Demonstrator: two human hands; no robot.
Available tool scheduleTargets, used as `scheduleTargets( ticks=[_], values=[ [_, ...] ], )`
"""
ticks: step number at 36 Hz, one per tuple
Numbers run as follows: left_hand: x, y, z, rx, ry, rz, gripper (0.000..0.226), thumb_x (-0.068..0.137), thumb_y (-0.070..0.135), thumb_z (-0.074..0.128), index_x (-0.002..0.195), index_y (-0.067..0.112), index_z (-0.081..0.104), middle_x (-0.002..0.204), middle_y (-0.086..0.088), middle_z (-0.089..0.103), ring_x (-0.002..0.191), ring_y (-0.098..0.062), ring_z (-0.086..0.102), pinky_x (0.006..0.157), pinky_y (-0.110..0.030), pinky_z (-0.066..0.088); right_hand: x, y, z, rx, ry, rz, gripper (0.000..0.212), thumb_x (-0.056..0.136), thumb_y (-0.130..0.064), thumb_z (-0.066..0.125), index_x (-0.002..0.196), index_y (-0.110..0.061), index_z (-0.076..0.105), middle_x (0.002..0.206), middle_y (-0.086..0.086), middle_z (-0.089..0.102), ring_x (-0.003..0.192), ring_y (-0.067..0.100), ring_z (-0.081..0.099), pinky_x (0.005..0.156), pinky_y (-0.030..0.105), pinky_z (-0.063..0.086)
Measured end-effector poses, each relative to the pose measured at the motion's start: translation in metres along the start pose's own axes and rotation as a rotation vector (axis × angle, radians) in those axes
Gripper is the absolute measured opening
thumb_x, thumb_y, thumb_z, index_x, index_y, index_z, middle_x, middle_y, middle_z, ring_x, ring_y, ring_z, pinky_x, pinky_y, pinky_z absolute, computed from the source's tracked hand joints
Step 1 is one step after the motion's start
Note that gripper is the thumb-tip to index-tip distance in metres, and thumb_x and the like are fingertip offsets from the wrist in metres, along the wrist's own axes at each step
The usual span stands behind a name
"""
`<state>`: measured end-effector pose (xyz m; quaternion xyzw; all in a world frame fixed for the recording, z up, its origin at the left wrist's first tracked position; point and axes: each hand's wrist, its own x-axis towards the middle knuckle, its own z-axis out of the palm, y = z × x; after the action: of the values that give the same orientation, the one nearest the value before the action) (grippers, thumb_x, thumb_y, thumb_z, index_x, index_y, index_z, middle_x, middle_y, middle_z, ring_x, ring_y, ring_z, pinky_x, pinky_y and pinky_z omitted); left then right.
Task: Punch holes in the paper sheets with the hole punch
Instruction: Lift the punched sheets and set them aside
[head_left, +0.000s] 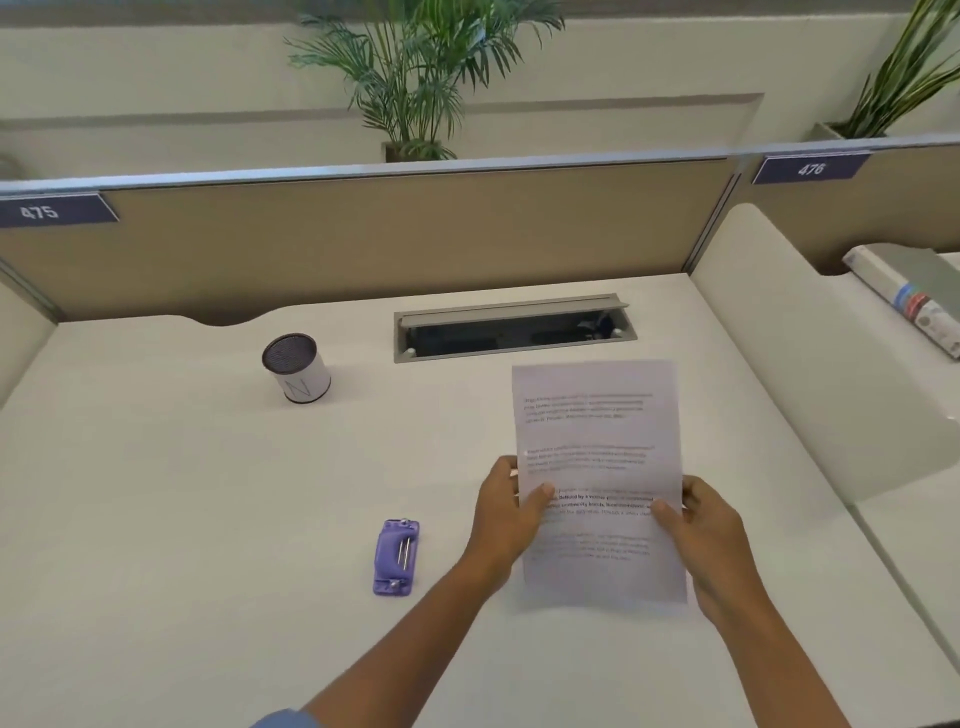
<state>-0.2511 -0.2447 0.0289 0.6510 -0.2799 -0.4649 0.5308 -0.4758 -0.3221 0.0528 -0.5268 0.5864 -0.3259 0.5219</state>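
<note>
A pale counter sits in an office cubicle, backed by a tan partition with potted palms behind it. The person holds the paper sheets up over the counter's right half, the left hand clamped on the left edge and the right hand clamped on the right edge, thumbs across the printed face. The purple hole punch lies flat on the counter, left of the left hand and apart from it. A mesh-topped cup stands toward the back edge, left of an open cable tray.
</note>
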Motion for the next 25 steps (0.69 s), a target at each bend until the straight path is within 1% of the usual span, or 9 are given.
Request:
scheduleTargets(
  ticks=[2,5,9,12,16,17,19,21,25],
  values=[
    [0.003,0.015,0.005,0.003,0.012,0.1,0.026,0.104,0.026,0.071,0.128,0.027,0.062,0.126,0.007,0.075,0.11,-0.011,0.075,0.087,-0.027,0.067,0.001,-0.01,-0.003,0.063,-0.007,-0.081,0.023,0.1,-0.004,0.068,0.11,-0.024,0.072,0.105,-0.005,0.081,0.098,0.018,0.078,0.086,0.04,0.063],
    [0.003,0.036,0.012,-0.02,0.002,0.218,0.028,0.106,0.028,0.068,0.133,0.033,0.064,0.121,0.018,0.076,0.113,-0.013,0.075,0.087,-0.03,0.068,0.001,-0.024,-0.004,0.134,-0.003,-0.202,0.029,0.099,-0.013,0.073,0.114,-0.038,0.072,0.111,-0.012,0.08,0.098,0.008,0.077,0.077,0.026,0.064],
    [0.004,0.038,0.016,0.02,0.045,0.306,0.021,0.108,0.026,0.066,0.123,0.039,0.07,0.114,0.022,0.077,0.111,-0.012,0.074,0.086,-0.028,0.068,-0.001,-0.02,0.004,0.167,0.061,-0.28,0.032,0.097,-0.025,0.077,0.124,-0.04,0.069,0.116,-0.016,0.078,0.1,0.001,0.076,0.072,0.015,0.06],
    [0.001,0.019,0.016,0.062,0.093,0.239,0.015,0.107,0.022,0.068,0.117,0.028,0.076,0.107,0.012,0.081,0.099,-0.01,0.076,0.084,-0.029,0.065,-0.001,0.005,0.017,0.141,0.068,-0.239,0.029,0.098,-0.022,0.076,0.12,-0.038,0.071,0.113,-0.019,0.079,0.101,0.002,0.075,0.075,0.01,0.056],
    [-0.002,-0.002,0.015,0.167,0.105,0.186,0.012,0.107,0.016,0.067,0.107,0.013,0.079,0.101,-0.004,0.082,0.093,-0.023,0.075,0.088,-0.049,0.063,-0.004,0.027,0.025,0.106,0.067,-0.164,0.029,0.098,-0.023,0.074,0.114,-0.047,0.07,0.108,-0.028,0.076,0.101,-0.002,0.072,0.07,0.005,0.056],
    [-0.003,-0.003,0.015,0.162,0.109,0.199,0.012,0.107,0.017,0.067,0.107,0.016,0.079,0.101,0.001,0.082,0.093,-0.018,0.076,0.087,-0.045,0.063,-0.003,0.027,0.024,0.11,0.077,-0.172,0.029,0.099,-0.024,0.074,0.119,-0.045,0.071,0.11,-0.026,0.077,0.1,-0.004,0.072,0.07,0.005,0.056],
    [-0.006,0.002,0.015,0.105,0.098,0.199,0.017,0.107,0.02,0.067,0.116,0.025,0.08,0.107,0.017,0.083,0.1,-0.006,0.077,0.084,-0.026,0.064,-0.002,0.024,0.022,0.129,0.093,-0.2,0.031,0.099,-0.026,0.075,0.127,-0.038,0.069,0.115,-0.022,0.077,0.101,-0.005,0.073,0.072,0.006,0.056],
    [-0.011,0.003,0.015,0.079,0.08,0.193,0.021,0.108,0.022,0.066,0.124,0.027,0.078,0.111,0.022,0.082,0.105,-0.007,0.077,0.084,-0.02,0.063,-0.004,0.023,0.022,0.144,0.088,-0.217,0.034,0.099,-0.028,0.074,0.131,-0.035,0.067,0.117,-0.022,0.076,0.102,-0.007,0.072,0.073,0.006,0.056],
    [-0.011,-0.009,0.013,0.11,0.077,0.117,0.017,0.108,0.017,0.065,0.118,0.019,0.08,0.112,-0.003,0.083,0.106,-0.028,0.077,0.096,-0.051,0.063,-0.006,0.042,0.03,0.118,0.03,-0.129,0.028,0.097,-0.025,0.076,0.124,-0.033,0.071,0.11,-0.021,0.079,0.101,0.002,0.075,0.073,0.012,0.059]
  ],
)
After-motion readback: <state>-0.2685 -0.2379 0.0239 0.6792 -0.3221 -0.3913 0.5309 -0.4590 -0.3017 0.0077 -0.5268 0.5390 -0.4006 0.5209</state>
